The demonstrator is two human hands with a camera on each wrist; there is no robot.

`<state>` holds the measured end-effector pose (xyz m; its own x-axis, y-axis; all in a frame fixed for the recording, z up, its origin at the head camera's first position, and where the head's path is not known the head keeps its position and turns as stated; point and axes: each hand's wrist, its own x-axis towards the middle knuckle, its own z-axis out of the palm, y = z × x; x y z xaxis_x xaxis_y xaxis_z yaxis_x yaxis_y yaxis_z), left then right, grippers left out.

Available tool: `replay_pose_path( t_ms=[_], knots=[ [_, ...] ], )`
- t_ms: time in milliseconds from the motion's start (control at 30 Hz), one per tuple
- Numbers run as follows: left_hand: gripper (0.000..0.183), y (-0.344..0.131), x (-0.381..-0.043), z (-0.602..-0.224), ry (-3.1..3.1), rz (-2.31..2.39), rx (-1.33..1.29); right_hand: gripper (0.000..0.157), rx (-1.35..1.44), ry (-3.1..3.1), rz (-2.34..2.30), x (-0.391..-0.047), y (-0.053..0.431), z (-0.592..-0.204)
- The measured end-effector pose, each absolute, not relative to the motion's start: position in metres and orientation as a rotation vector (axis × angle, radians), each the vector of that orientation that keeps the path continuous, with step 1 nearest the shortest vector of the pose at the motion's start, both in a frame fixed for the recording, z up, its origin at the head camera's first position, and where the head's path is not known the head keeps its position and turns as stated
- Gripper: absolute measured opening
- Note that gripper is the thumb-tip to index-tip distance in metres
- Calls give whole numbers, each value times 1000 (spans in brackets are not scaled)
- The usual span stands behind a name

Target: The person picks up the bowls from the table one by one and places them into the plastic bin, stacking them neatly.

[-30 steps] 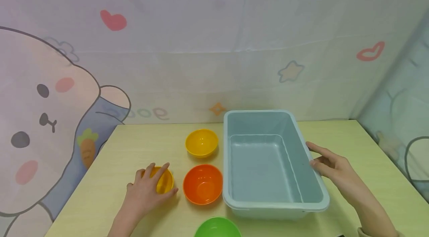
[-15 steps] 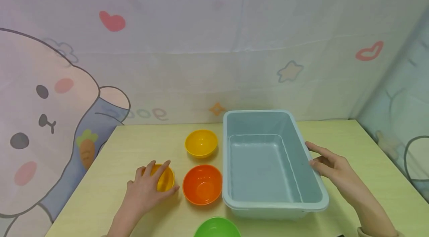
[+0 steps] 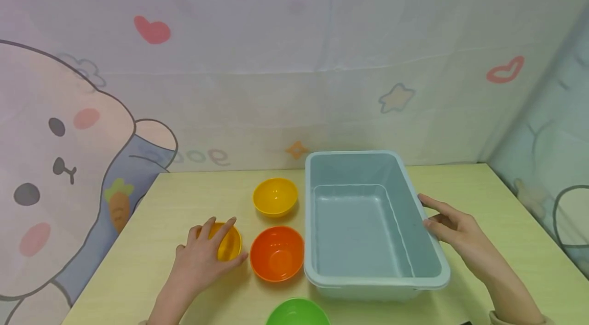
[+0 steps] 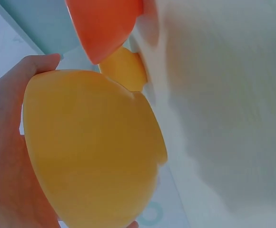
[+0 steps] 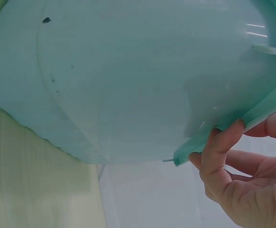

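In the head view my left hand [image 3: 200, 258] reaches over a small yellow bowl [image 3: 230, 246], gripping it across the rim between thumb and fingers. The left wrist view shows this bowl [image 4: 93, 147] from the side, its foot toward the table and a shadow apart from it. An orange bowl [image 3: 277, 258] sits just right of the left thumb. My right hand [image 3: 457, 225] holds the right rim of a pale blue-green plastic basin [image 3: 375, 282]. In the right wrist view, fingertips [image 5: 221, 135] curl at the underside of the basin's rim. The basin holds nothing.
A second yellow bowl [image 3: 275, 198] stands behind the orange one, left of the basin. At the near edge a green bowl [image 3: 298, 313] is partly cut off by the frame. A printed cloth [image 3: 257, 85] hangs behind the pale wooden table [image 3: 172, 197].
My left hand and its yellow bowl have shifted slightly away from me and to the right, closer to the orange bowl. The right hand and the basin stay in place.
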<state>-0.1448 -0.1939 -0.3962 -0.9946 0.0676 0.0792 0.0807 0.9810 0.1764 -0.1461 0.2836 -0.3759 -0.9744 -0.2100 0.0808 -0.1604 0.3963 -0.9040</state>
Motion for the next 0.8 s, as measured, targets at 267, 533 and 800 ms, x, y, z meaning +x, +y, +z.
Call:
replay_pose_path(
  t_ms=[267, 533, 800],
  knots=[
    [76, -189, -147, -392, -3022, -255, -148, 55, -344, 2595, -1660, -145, 284, -376],
    [75, -183, -149, -387, -3005, -275, -169, 55, -319, 2601, -1643, -145, 283, -374],
    [76, -179, -151, -380, -2998, -278, -187, 55, -344, 2592, -1665, -145, 283, -375]
  ],
)
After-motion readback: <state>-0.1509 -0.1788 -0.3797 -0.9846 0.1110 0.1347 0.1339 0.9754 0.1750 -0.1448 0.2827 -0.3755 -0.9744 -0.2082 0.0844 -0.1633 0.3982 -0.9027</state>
